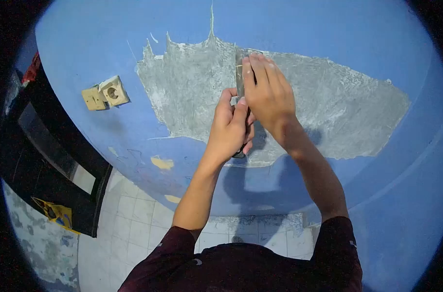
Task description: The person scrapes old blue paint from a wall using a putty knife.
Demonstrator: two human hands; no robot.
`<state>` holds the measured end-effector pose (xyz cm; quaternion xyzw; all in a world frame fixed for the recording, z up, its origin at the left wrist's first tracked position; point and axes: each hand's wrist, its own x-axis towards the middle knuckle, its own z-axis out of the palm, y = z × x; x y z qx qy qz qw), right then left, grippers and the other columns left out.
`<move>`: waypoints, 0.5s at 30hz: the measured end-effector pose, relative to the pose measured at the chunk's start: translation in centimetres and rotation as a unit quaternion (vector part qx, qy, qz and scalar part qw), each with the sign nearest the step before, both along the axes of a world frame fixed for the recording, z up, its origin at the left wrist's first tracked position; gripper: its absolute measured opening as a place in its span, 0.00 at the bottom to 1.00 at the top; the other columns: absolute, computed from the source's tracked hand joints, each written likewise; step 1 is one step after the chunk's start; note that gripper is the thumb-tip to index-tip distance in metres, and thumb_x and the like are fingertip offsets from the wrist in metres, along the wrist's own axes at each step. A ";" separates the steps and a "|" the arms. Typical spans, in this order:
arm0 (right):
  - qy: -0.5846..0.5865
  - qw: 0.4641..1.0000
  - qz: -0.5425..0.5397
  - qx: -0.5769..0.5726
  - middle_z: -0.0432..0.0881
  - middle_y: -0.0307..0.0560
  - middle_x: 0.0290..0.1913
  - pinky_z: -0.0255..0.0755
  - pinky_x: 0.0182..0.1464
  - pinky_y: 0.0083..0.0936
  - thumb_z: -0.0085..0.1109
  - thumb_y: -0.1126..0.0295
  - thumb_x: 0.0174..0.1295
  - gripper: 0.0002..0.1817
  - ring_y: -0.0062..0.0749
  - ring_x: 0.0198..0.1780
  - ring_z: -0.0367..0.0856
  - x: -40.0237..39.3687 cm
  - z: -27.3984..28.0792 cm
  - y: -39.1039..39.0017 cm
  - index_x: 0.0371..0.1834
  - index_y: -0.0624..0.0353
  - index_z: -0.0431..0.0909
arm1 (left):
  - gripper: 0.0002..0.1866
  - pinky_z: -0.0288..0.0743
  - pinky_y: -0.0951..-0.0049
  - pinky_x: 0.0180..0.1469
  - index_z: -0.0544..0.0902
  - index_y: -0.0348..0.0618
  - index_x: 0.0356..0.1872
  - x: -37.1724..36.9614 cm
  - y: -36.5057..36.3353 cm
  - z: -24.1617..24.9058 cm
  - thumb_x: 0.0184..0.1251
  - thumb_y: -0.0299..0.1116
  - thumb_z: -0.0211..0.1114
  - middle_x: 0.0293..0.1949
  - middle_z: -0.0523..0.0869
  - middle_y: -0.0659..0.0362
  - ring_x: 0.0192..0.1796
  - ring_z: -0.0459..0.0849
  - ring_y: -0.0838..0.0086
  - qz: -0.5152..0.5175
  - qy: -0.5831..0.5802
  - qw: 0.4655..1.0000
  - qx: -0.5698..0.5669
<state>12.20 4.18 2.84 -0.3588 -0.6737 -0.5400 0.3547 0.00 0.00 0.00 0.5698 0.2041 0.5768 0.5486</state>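
A grey bare patch (323, 107) with ragged paint edges spreads across the blue wall (328, 29). Upright against this patch is a scraper with a metal blade (239, 78) and a dark handle (239, 155). My left hand (231, 126) is wrapped around the handle, thumb pointing up along it. Stretched out and close together, the fingers of my right hand (270, 90) lie flat over the blade and hide much of it. The blade's top end shows just above my right fingertips.
Two cream electrical fittings, a switch plate (94, 98) and a socket (114, 91), sit on the wall at left. Below them are smaller peeled spots (162, 163). A dark frame (61, 151) stands at far left, with a yellow bag (58, 214) near it. White tiles (126, 228) cover the floor.
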 end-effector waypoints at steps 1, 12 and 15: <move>-0.002 1.000 -0.011 0.012 0.80 0.58 0.52 0.71 0.63 0.33 0.57 0.70 0.54 0.22 0.45 0.57 0.79 -0.1 -0.1 -0.2 0.52 0.70 0.78 | 0.09 0.61 0.78 0.07 0.62 0.46 0.52 -0.1 -0.3 0.2 0.77 0.33 0.48 0.21 0.68 0.61 0.10 0.63 0.80 -0.004 0.014 1.000 0.003; -0.033 0.998 -0.043 0.033 0.81 0.61 0.50 0.72 0.62 0.37 0.54 0.68 0.54 0.23 0.48 0.54 0.79 -0.4 -0.3 0.9 0.50 0.74 0.79 | 0.07 0.59 0.77 0.06 0.60 0.46 0.49 -0.1 1.9 -0.2 0.75 0.27 0.44 0.18 0.68 0.60 0.10 0.65 0.78 0.010 0.043 0.999 0.022; -0.030 0.993 -0.105 0.049 0.81 0.62 0.49 0.72 0.61 0.37 0.54 0.69 0.53 0.23 0.49 0.53 0.79 -1.5 -0.9 1.3 0.50 0.74 0.78 | 0.08 0.58 0.77 0.06 0.61 0.46 0.50 -2.3 2.5 0.6 0.75 0.27 0.45 0.18 0.69 0.60 0.10 0.66 0.78 0.023 0.114 0.993 0.028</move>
